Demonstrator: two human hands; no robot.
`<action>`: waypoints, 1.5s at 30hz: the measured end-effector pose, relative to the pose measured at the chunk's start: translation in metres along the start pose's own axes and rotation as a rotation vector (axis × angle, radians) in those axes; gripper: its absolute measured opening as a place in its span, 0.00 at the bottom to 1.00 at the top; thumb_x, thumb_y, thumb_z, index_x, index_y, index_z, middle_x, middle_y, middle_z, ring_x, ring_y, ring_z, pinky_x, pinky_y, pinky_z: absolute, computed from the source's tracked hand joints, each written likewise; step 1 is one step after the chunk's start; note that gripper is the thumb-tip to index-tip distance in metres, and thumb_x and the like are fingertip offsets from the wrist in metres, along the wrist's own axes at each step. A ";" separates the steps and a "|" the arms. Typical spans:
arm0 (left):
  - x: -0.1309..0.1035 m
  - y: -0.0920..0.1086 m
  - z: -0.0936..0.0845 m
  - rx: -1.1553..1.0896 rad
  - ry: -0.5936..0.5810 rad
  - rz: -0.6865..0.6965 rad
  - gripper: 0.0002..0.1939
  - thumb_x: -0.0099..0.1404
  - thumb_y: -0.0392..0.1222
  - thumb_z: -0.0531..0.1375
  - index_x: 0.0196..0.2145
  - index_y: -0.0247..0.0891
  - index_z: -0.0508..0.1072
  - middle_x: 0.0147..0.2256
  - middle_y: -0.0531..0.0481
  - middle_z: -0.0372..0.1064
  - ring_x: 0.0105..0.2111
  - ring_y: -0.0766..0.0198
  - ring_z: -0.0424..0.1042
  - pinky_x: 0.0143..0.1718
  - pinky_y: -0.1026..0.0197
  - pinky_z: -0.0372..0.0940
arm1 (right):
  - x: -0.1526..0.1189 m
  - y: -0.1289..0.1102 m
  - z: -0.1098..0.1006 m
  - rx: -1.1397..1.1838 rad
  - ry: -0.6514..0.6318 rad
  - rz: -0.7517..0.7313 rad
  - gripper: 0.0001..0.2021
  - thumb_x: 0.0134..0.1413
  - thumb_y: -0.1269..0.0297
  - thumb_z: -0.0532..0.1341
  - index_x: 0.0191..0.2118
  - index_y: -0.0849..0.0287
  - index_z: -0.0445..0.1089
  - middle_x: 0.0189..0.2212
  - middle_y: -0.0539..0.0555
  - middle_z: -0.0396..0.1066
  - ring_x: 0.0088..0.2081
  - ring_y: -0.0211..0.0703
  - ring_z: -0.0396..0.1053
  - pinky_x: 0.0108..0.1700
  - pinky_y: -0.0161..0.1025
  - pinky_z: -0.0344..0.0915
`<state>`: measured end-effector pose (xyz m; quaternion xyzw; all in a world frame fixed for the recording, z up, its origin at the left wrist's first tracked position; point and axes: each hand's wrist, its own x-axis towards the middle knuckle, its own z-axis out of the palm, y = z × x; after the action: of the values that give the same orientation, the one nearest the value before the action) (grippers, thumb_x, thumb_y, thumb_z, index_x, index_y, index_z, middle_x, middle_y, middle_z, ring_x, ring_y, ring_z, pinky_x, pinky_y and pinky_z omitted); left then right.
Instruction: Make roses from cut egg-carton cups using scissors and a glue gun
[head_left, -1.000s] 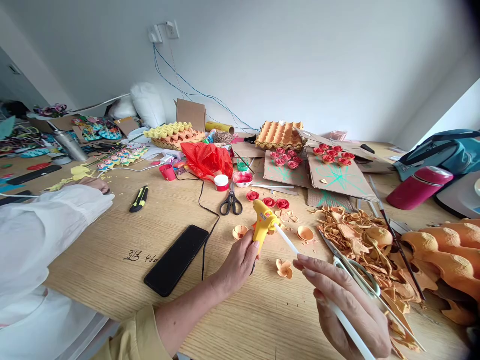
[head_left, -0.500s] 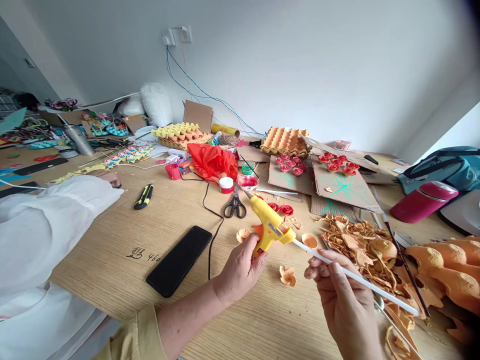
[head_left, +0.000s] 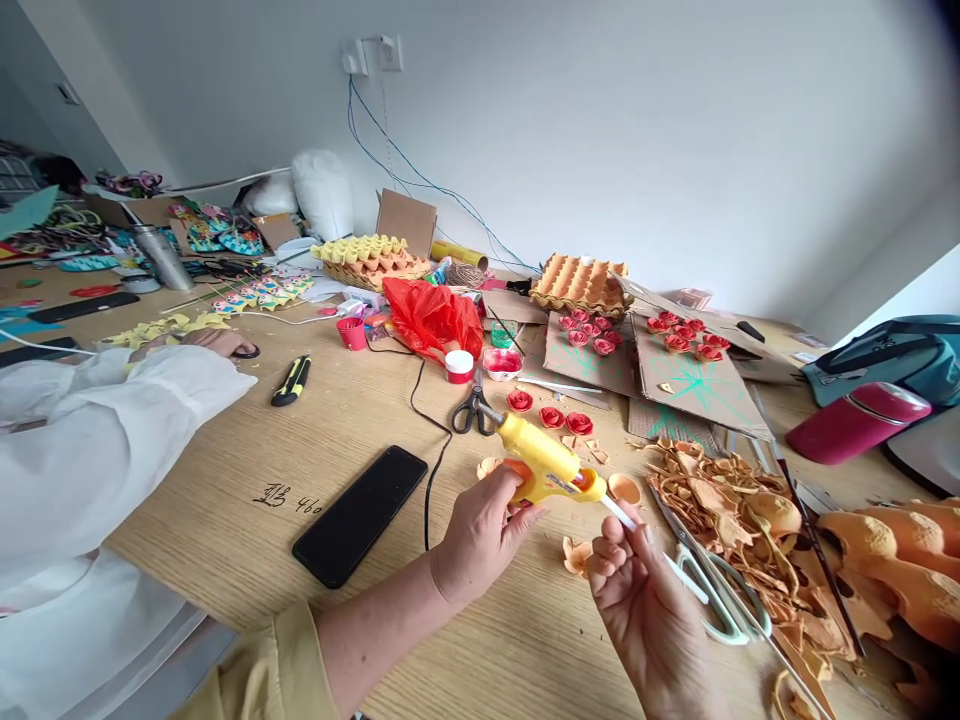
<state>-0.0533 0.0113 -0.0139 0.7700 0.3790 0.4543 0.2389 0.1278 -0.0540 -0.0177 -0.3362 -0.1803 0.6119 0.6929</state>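
My left hand point(head_left: 487, 535) is wrapped round the handle of a yellow glue gun point(head_left: 544, 462), whose nozzle points up and left. A white glue stick point(head_left: 616, 512) sits in the back of the gun, and my right hand point(head_left: 649, 600) pinches it close behind the gun. Below the gun lies an orange petal-shaped cup point(head_left: 576, 556), partly behind my right fingers. Another orange cup point(head_left: 624, 488) rests just behind the glue stick. Beyond the nozzle are black scissors point(head_left: 472, 412) and several red paper roses point(head_left: 552, 417).
A black phone point(head_left: 360, 515) lies left of my forearm. Green-handled scissors point(head_left: 724, 600) and orange scraps point(head_left: 720, 500) are at right, near a pink bottle point(head_left: 859, 422). Cardboard sheets point(head_left: 697, 390) carry red roses. Another person's hand point(head_left: 214, 342) rests at left near a utility knife point(head_left: 291, 381).
My right hand has moved left along the glue stick, nearer the gun, and less of the stick shows behind it. The gun has lowered slightly. The other person's hand has reached further forward.
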 end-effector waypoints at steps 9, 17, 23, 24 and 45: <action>-0.001 0.001 0.004 -0.048 0.027 -0.032 0.07 0.70 0.45 0.58 0.38 0.39 0.65 0.35 0.48 0.70 0.28 0.65 0.68 0.30 0.64 0.63 | -0.005 -0.010 0.007 -0.307 -0.024 -0.287 0.10 0.59 0.58 0.67 0.45 0.52 0.80 0.41 0.55 0.81 0.30 0.37 0.74 0.35 0.35 0.76; -0.001 -0.001 0.013 -0.350 -0.093 -0.221 0.12 0.69 0.48 0.59 0.37 0.37 0.66 0.32 0.50 0.67 0.30 0.65 0.66 0.31 0.65 0.62 | -0.007 -0.010 0.005 -0.544 -0.124 -0.436 0.14 0.64 0.58 0.63 0.53 0.49 0.76 0.44 0.57 0.80 0.33 0.41 0.75 0.38 0.41 0.75; 0.000 0.001 0.016 -0.539 -0.190 -0.310 0.16 0.68 0.54 0.59 0.38 0.36 0.66 0.33 0.49 0.69 0.28 0.68 0.65 0.27 0.67 0.61 | -0.008 -0.010 0.002 -0.616 -0.092 -0.550 0.17 0.63 0.57 0.63 0.56 0.50 0.72 0.37 0.54 0.77 0.32 0.41 0.74 0.41 0.45 0.73; 0.000 0.001 0.016 -0.555 -0.201 -0.330 0.17 0.68 0.55 0.59 0.38 0.37 0.65 0.33 0.49 0.69 0.26 0.69 0.64 0.25 0.67 0.60 | -0.007 -0.011 0.000 -0.625 -0.091 -0.564 0.16 0.63 0.57 0.63 0.55 0.51 0.72 0.37 0.54 0.77 0.32 0.41 0.74 0.41 0.45 0.73; -0.006 0.013 0.023 -0.714 -0.314 -0.349 0.21 0.58 0.45 0.71 0.43 0.34 0.69 0.37 0.49 0.70 0.36 0.64 0.69 0.36 0.66 0.65 | -0.003 -0.012 0.028 -0.878 -0.257 -0.232 0.17 0.63 0.48 0.60 0.50 0.48 0.77 0.50 0.53 0.76 0.53 0.53 0.70 0.59 0.49 0.66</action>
<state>-0.0300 -0.0023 -0.0186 0.6228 0.2817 0.3871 0.6188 0.1178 -0.0509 0.0110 -0.4967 -0.5426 0.4331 0.5209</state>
